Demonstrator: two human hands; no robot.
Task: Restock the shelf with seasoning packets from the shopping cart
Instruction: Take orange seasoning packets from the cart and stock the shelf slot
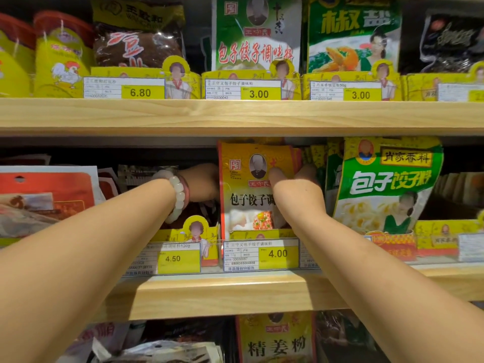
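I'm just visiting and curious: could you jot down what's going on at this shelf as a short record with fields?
Setting: wooden store shelf, middle level
Item handled: yellow seasoning packets, upright, above the 4.00 price tag
Right hand: grips the packets, thumb on the front
Left hand: reaches beside and behind the packets; fingers hidden
Wrist: white bead bracelet on the left
Neighbour: green packet to the right

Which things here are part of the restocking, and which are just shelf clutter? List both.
In the job:
- yellow packets, standing above the 4.00 tag
- right hand, thumb on the front packet
- left hand, at the stack's left edge, fingers hidden

Just there:
- green packet
- red packet
- ginger packet
- top-shelf packets
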